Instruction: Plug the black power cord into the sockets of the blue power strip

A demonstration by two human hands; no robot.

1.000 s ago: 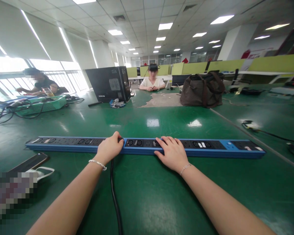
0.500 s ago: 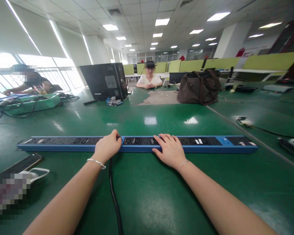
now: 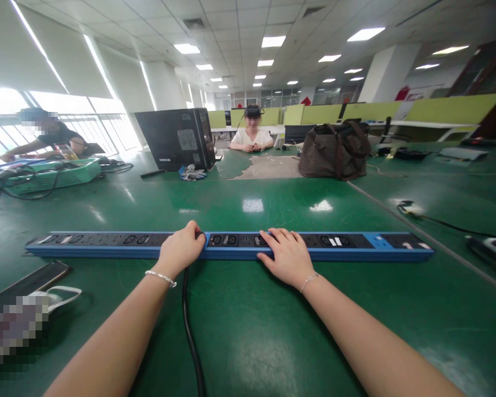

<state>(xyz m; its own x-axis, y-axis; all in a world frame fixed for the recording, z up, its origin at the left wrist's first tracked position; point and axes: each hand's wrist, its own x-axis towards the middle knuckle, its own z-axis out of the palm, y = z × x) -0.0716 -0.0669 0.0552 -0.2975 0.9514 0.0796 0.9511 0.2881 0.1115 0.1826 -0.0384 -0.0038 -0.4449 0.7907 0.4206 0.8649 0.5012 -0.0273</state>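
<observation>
A long blue power strip (image 3: 231,253) with black sockets lies across the green table (image 3: 252,331) in the head view. My left hand (image 3: 182,246) is closed at its middle, fingers curled on the strip's top; what they pinch is hidden beneath them. From under that hand a thick black cable (image 3: 189,331) runs down toward the lower edge. My right hand (image 3: 288,252) rests on the strip farther right, fingers spread over the sockets and thumb at the front side.
Left: a phone (image 3: 37,278), a white-strapped item (image 3: 64,296), a green basket (image 3: 58,175) with cables. Behind: a black computer case (image 3: 177,138), gloves (image 3: 192,173), a brown bag (image 3: 334,149). One person sits opposite, another at far left. A dark cable (image 3: 446,220) lies right.
The view has shifted very slightly. Both hands keep their places on the power strip, and the cable's lower part appears a little farther left.
</observation>
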